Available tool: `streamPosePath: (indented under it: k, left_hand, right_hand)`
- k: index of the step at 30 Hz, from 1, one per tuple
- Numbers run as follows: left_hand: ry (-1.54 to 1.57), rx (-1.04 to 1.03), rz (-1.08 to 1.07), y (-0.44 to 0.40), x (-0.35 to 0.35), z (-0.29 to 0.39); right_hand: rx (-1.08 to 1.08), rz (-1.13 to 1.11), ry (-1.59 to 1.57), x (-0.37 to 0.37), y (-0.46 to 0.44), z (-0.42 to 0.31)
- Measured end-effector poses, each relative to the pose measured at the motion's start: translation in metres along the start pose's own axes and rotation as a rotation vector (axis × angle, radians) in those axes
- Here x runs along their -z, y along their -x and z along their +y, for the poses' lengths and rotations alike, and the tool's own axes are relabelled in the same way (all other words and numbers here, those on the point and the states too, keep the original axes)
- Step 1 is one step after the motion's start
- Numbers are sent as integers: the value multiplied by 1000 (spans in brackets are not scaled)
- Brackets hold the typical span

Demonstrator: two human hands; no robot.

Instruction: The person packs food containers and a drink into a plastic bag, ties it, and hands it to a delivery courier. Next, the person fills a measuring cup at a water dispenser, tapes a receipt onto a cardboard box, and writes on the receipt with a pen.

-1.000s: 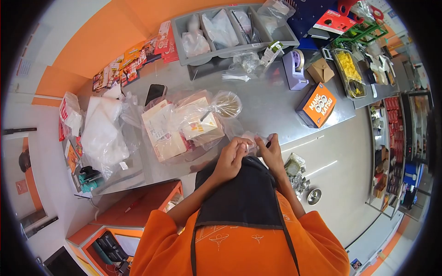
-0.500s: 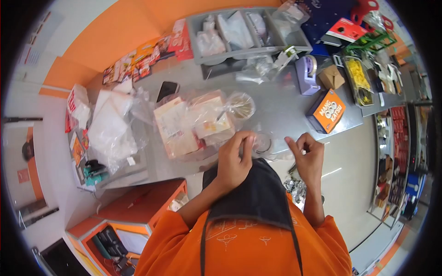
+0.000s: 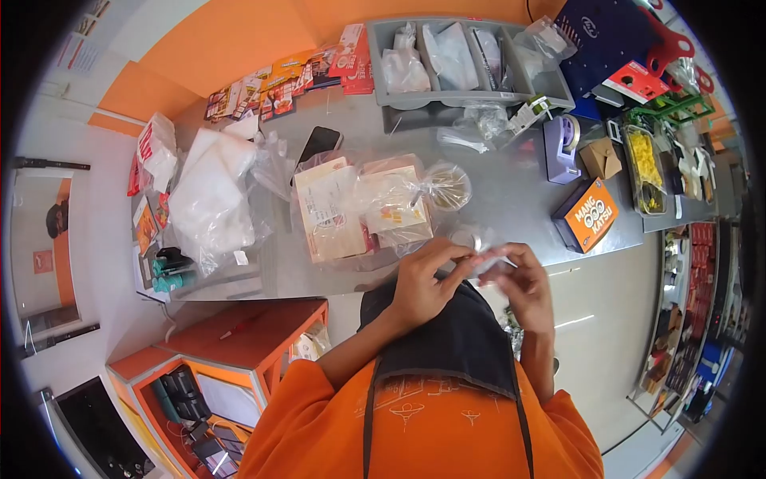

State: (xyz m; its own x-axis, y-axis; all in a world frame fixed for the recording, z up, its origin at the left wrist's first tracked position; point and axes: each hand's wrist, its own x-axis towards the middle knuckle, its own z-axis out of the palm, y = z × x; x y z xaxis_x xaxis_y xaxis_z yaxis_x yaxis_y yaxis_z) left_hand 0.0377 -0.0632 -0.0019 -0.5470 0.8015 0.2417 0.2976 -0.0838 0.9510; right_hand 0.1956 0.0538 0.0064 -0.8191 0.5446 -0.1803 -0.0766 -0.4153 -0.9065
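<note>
Clear plastic [image 3: 496, 267] lies right of the bagged boxes [image 3: 323, 214], between left hand [image 3: 424, 283], grip pinched together upon it, and right hand [image 3: 527, 291], grip half-curled, hold indeterminable.

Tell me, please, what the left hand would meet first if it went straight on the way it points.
The left hand would probably meet the clear plastic just ahead, then the right hand; depth there is unclear.

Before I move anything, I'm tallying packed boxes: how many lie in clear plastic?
2 show, side by side: the left box, nearer the phone, and the right box; more may be hidden beneath.
</note>
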Motion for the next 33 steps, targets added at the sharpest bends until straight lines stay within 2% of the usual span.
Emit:
streamPosePath:
  k: [3,5,6,9,12,15,17,21,24,26,29,32,33]
  left_hand:
    - [-20,-55,-13,-6,-7,-7]
    - [14,43,-38,-5,-5,-7]
    - [30,94,-55,-4,-5,-7]
    - [-5,37,-6,-4,-7,-4]
    - [22,75,49,-4,-9,-13]
    - [2,121,-96,0,-5,-28]
    - [-60,109,-58,1,-9,-25]
    - [-160,78,111,4,-20,-22]
    - [154,288,257,10,-31,-27]
    - [225,237,287,12,-37,-28]
    - [239,238,322,14,-44,-27]
    - [230,332,312,13,-42,-23]
    - [223,367,321,10,-42,-19]
  right_hand:
    - [78,51,276,-15,-6,23]
    - [180,101,372,-16,-15,34]
    - [178,122,359,-14,-17,38]
    - [170,190,321,-11,-23,42]
    - [201,210,313,-10,-28,38]
    - [234,163,336,-3,-30,35]
    - [185,158,335,0,-29,30]
    - [100,205,241,7,-36,25]
    - [10,214,57,17,-43,16]
    - [-38,211,-117,20,-44,10]
    - [45,130,-159,15,-41,11]
    - [277,39,352,11,-34,22]
    - [341,74,469,8,-33,25]
